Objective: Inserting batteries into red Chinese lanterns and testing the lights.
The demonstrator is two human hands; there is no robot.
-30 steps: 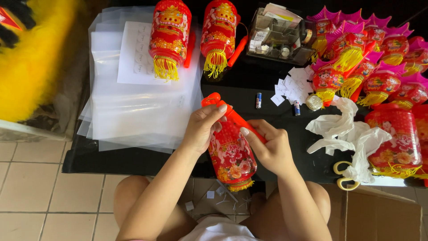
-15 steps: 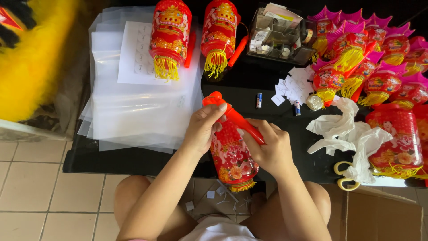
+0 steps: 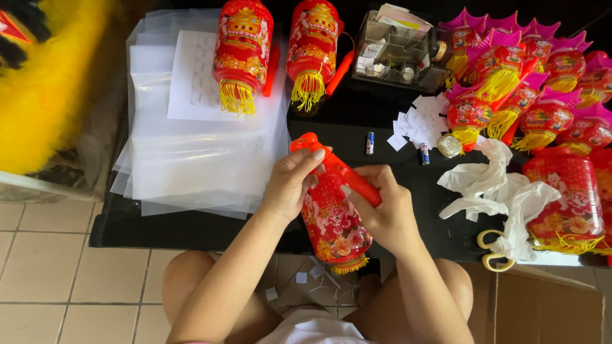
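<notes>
Bright, even daylight fills the scene. The stack of clear plastic sheets [image 3: 197, 146] at far left glares pale. The black desk [image 3: 357, 137] swallows shadow detail. Focus is sharp, edges slightly stretched.

A low black table [image 3: 382, 137] stands on a tiled floor [image 3: 57, 267]. On it, left of the clear organiser box [image 3: 401, 51], two red lanterns with yellow tassels [image 3: 242, 54] [image 3: 312, 48] lie beside a stack of clear plastic sheets [image 3: 197, 153]. Just below the box are white paper slips [image 3: 417, 118] and two small batteries [image 3: 370, 143]. Right of the box, pink-topped lanterns [image 3: 523, 83] crowd the surface, with white plastic bags [image 3: 503, 191] and yellow-handled scissors [image 3: 491, 251] below them.
</notes>
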